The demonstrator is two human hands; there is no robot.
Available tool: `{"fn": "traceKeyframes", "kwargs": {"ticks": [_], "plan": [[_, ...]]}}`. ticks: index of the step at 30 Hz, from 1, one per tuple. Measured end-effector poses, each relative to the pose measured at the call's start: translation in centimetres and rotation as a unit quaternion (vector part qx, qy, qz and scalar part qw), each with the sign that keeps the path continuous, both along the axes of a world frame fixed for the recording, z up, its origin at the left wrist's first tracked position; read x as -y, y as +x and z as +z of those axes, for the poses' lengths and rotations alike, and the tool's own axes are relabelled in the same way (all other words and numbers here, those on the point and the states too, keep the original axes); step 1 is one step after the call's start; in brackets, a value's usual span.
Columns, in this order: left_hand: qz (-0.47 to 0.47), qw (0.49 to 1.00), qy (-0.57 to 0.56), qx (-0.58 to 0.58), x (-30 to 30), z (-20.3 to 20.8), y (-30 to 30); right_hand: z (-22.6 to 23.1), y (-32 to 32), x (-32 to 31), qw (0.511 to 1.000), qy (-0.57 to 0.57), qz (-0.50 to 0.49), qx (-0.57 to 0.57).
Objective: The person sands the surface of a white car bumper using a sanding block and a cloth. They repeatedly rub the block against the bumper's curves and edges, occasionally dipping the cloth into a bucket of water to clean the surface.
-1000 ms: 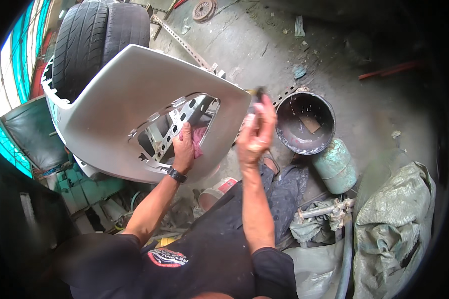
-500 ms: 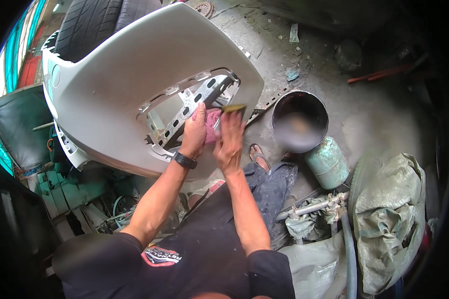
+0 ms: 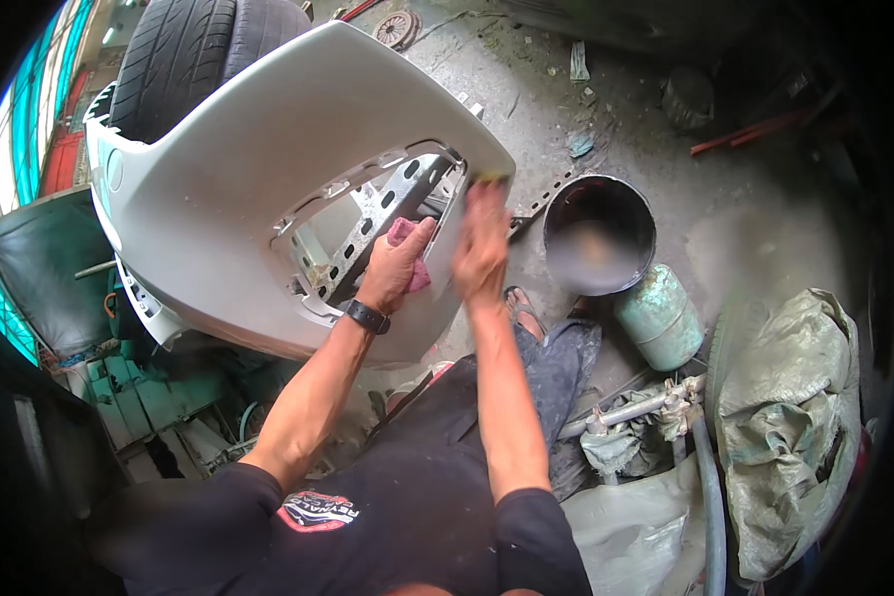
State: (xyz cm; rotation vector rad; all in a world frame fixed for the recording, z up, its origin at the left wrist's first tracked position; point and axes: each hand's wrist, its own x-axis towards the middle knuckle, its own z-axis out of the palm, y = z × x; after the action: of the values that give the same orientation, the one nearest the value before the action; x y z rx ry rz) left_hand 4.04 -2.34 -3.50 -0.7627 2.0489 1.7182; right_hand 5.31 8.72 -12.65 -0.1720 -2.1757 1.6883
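Observation:
A pale grey car bumper [image 3: 228, 189] stretches out in front of me, with a long opening cut through its lower right part. My left hand [image 3: 392, 266], a dark watch on its wrist, is closed round a crumpled pink cloth [image 3: 419, 276] over that opening. To its right, my right hand [image 3: 482, 243] lies on the bumper's strip between the opening and the right edge. Under its fingertips shows a flat yellowish pad [image 3: 494, 179]; hand and pad are smeared by motion, and most of the pad is hidden.
A perforated metal bar [image 3: 399, 189] runs beneath the bumper. Tyres [image 3: 174, 65] stand behind it. At right are a dark bucket [image 3: 600, 238] with liquid, a worn green cylinder [image 3: 659, 318], metal pipes [image 3: 631, 407] and a tyre partly covered by a grey sheet [image 3: 785, 427].
My right hand has moved with the pad away from the pink cloth, up and right onto the bumper's edge strip. The left hand still holds the cloth, now lower beside the opening.

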Motion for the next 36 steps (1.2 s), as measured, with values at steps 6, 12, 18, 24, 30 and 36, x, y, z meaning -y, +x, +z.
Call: {"fn": "traceKeyframes", "kwargs": {"ticks": [6,12,18,24,30,36], "plan": [[-0.029,0.999,-0.021,0.017,1.7,-0.9,0.1,2.3,2.6,1.4,1.0,0.001,0.013,0.027],[-0.021,0.999,0.036,-0.01,-0.5,-0.6,-2.3,2.7,1.6,0.2,0.999,0.048,0.019,-0.004],[0.011,0.999,0.009,0.044,0.6,0.0,-0.8,2.2,3.4,0.5,0.998,0.01,0.055,-0.007],[0.022,1.0,0.004,-0.01,-1.8,0.7,-1.2,0.8,-0.7,-0.9,0.998,-0.063,0.003,-0.019],[0.023,1.0,-0.011,-0.006,-0.2,0.0,-0.5,0.6,1.2,-0.2,0.993,0.057,0.086,-0.063],[0.017,1.0,0.001,0.001,0.0,0.3,-0.2,1.6,4.6,2.1,0.998,-0.021,0.061,-0.021]]}}
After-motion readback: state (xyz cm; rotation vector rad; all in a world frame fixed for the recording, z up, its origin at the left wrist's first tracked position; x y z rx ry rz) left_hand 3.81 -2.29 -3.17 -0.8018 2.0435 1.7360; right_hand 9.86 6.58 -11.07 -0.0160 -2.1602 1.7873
